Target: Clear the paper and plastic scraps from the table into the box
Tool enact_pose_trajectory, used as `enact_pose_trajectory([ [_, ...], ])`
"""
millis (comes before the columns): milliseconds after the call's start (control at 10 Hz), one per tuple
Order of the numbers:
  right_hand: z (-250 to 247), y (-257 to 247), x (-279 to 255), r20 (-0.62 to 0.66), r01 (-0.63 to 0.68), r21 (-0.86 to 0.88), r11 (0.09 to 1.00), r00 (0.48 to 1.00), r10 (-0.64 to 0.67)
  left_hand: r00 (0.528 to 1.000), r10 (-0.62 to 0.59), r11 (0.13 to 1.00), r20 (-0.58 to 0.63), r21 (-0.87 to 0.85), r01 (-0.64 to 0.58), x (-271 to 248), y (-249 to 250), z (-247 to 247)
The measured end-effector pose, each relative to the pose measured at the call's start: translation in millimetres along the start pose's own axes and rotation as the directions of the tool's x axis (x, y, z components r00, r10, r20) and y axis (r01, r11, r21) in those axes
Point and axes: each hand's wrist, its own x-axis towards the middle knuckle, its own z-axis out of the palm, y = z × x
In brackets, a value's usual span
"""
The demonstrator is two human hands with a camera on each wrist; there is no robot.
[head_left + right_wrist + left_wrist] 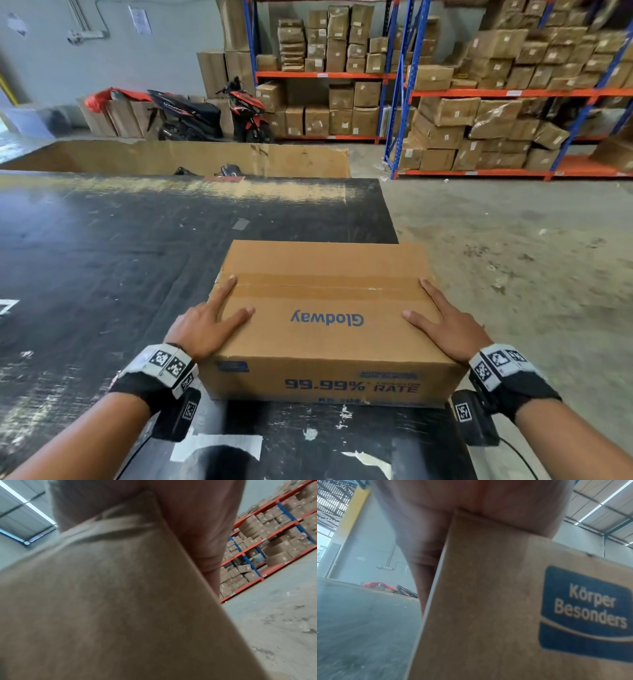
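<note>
A brown cardboard box (325, 308) printed "Glodway" stands on the black table (102, 257) near its right front corner, its top flaps taped closed. My left hand (210, 323) lies over the box's left top edge, with index finger and thumb straight on the lid. My right hand (445, 325) mirrors it on the right top edge. In the left wrist view the palm (471, 500) presses the box corner (488, 601). In the right wrist view the palm (197, 527) rests against the box (102, 601). White paper scraps (219, 447) (368, 460) lie at the near table edge and a small grey scrap (240, 224) lies beyond the box.
A large open cardboard bin (205, 159) runs along the table's far edge. A parked motorbike (212, 113) stands behind it. Blue and orange racks (479, 102) stacked with cartons fill the back right. Bare concrete floor (513, 257) lies right of the table.
</note>
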Motion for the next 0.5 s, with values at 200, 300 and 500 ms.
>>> enact_pose_trajectory([
  [200,2.4,-4.2,-7.3,-0.005,0.005,0.013,1.000,1.000,-0.005,1.000,-0.012,1.000,-0.028,-0.014,0.012,-3.9,-3.8,1.0],
  [300,1.1,-6.3,-10.2,0.008,-0.019,0.029,0.999,1.000,0.019,1.000,-0.017,1.000,-0.016,-0.025,0.016,-6.9,-2.3,-1.2],
  [500,-7.6,-15.3,-23.2,-0.012,-0.025,0.090,0.996,1.000,0.027,0.999,-0.017,0.980,0.035,-0.197,0.024,-14.7,-1.4,-14.9],
])
